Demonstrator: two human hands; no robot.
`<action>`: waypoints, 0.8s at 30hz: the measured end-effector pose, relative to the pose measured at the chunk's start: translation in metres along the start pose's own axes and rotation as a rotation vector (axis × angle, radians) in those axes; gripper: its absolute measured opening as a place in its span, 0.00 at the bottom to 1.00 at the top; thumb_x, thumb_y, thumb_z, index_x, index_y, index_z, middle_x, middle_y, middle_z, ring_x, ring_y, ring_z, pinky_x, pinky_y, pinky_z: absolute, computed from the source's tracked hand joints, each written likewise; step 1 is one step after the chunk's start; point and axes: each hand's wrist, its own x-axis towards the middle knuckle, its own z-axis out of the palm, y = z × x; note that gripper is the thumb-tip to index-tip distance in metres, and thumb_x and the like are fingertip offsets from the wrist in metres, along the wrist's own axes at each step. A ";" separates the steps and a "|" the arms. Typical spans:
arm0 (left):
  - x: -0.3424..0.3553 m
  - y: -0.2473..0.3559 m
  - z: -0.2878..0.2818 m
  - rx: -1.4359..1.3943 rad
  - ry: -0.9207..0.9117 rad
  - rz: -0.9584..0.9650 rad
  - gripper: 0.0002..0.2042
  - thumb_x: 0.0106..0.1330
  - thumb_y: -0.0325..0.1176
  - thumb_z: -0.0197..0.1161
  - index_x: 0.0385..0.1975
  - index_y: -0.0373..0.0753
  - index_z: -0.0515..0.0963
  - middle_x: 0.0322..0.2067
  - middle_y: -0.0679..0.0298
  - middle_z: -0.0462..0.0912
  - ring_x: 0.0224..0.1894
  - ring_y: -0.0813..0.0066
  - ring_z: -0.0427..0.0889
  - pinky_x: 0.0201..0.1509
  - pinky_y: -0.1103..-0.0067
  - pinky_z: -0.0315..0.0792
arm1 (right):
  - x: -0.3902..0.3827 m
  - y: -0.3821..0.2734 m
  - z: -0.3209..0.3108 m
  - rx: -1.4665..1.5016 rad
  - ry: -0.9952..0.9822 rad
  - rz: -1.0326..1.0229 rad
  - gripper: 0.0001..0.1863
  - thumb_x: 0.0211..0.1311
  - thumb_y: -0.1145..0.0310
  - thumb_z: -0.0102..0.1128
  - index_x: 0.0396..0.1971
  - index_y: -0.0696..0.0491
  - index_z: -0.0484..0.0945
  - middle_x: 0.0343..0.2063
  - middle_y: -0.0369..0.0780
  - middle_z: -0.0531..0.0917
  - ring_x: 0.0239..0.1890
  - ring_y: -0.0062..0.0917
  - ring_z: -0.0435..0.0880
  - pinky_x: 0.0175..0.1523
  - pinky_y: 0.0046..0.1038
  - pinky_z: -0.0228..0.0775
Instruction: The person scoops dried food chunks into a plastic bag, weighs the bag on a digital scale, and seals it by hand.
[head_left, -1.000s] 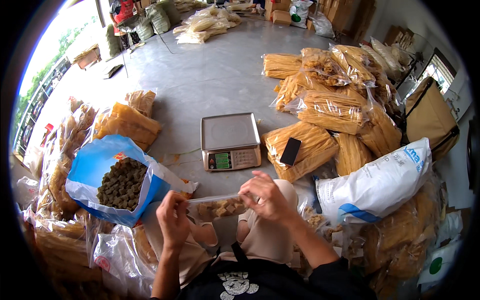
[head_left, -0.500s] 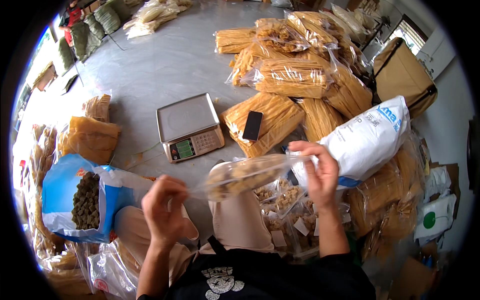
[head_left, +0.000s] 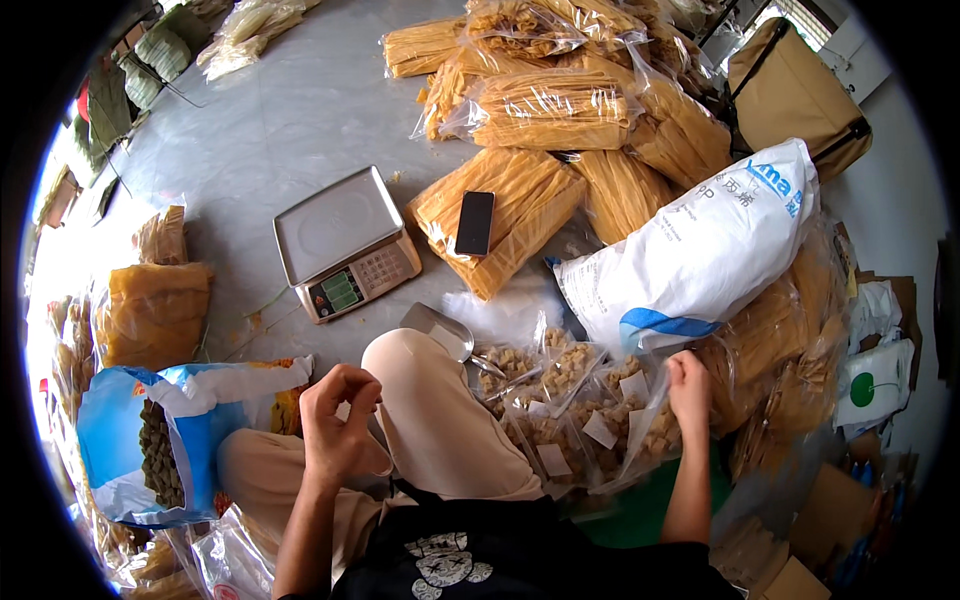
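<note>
At the right, my right hand (head_left: 690,388) is closed, pinching the edge of a clear plastic bag of brown chunks (head_left: 655,435). That bag rests along the right side of several similar clear bags (head_left: 575,405), some with blank white paper slips in them. My left hand (head_left: 340,415) is raised over my left leg, fingers curled in and nothing visible between them. A metal scoop (head_left: 440,330) lies beyond my right knee, beside the bags. To the left stands an opened blue and white sack (head_left: 205,410) with dark brown pellets (head_left: 160,455) inside.
A digital scale (head_left: 345,245) with a flat metal tray sits on the grey floor. A phone (head_left: 475,223) lies on a bag of long yellowish strips (head_left: 530,215), near more such bags (head_left: 560,110). A large white sack (head_left: 690,260) leans at the right.
My right hand has lowered to the right with the bag, from above my lap to the other bags. My left hand has let go of the bag's other end. The view has shifted slightly.
</note>
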 end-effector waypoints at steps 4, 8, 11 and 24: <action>0.003 -0.008 -0.002 0.012 0.018 -0.022 0.01 0.56 0.18 0.56 0.26 0.30 0.73 0.20 0.65 0.76 0.22 0.82 0.75 0.29 0.86 0.69 | 0.007 0.024 0.080 0.052 -0.049 -0.166 0.11 0.56 0.73 0.56 0.39 0.59 0.76 0.32 0.47 0.81 0.31 0.36 0.80 0.37 0.30 0.70; -0.003 -0.019 -0.012 0.028 0.091 -0.064 0.01 0.56 0.18 0.56 0.26 0.30 0.73 0.20 0.66 0.75 0.22 0.83 0.74 0.29 0.87 0.69 | 0.031 -0.015 0.192 0.301 -0.332 -0.289 0.14 0.53 0.76 0.55 0.42 0.59 0.76 0.44 0.50 0.78 0.48 0.39 0.77 0.52 0.32 0.67; -0.010 -0.027 -0.024 0.063 0.132 -0.134 0.02 0.60 0.19 0.53 0.28 0.32 0.72 0.21 0.67 0.74 0.22 0.84 0.71 0.27 0.88 0.66 | 0.050 -0.012 0.291 0.257 -0.461 -0.331 0.13 0.53 0.77 0.51 0.41 0.58 0.77 0.45 0.49 0.77 0.50 0.40 0.75 0.56 0.35 0.64; -0.032 -0.063 -0.013 -0.097 0.211 -0.348 0.01 0.62 0.21 0.54 0.28 0.33 0.71 0.21 0.67 0.74 0.23 0.85 0.72 0.28 0.88 0.68 | 0.039 0.005 0.373 -0.091 -0.582 -0.172 0.08 0.50 0.68 0.57 0.23 0.56 0.82 0.31 0.47 0.81 0.37 0.39 0.80 0.43 0.35 0.71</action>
